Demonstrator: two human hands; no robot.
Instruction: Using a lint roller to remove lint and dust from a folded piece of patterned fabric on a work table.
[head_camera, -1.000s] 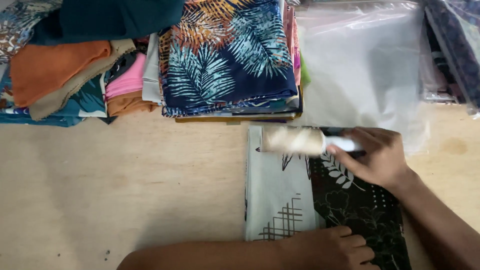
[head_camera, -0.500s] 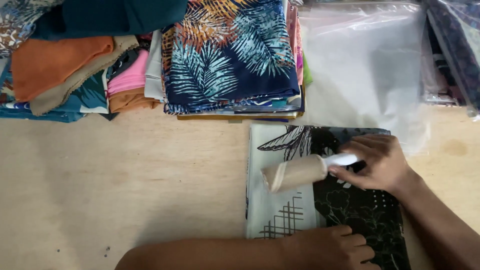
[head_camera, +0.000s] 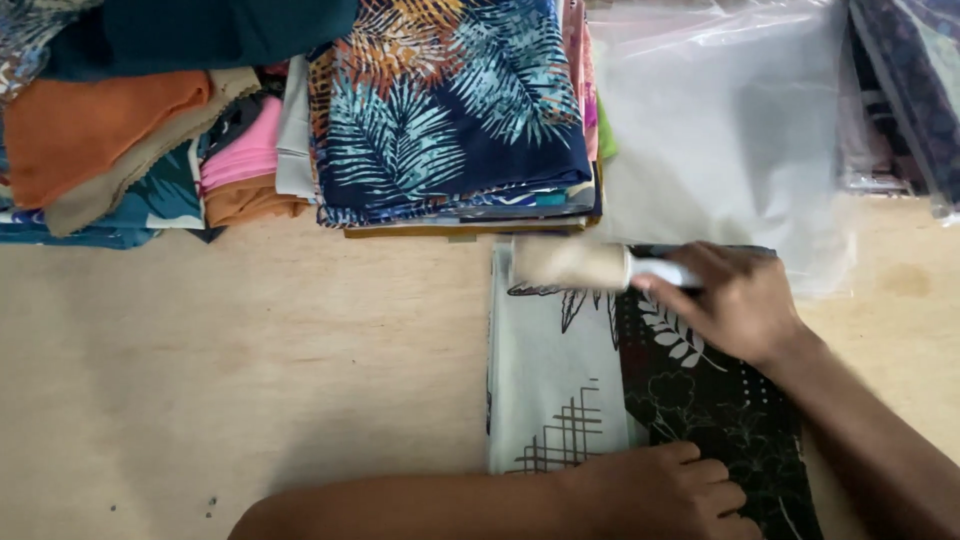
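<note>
**Lint roller at the far edge of a folded cloth**

The right hand (head_camera: 735, 305) is clamped around the white handle of a lint roller (head_camera: 575, 265), forearm angled in from the lower right. The roller lies sideways at the far end of the folded cloth (head_camera: 560, 380). The left hand (head_camera: 665, 495) presses flat, fingers spread, on the cloth's near end. Stacked fabrics (head_camera: 440, 110) and a clear plastic bag (head_camera: 720, 120) lie beyond on the wooden table (head_camera: 250, 380).

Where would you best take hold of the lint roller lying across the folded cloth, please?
Probably by its white handle, coming from the right: the handle points that way, and the sticky roll on the left should stay free to turn. The right hand grips it so, while the left hand presses the folded cloth flat.
</note>
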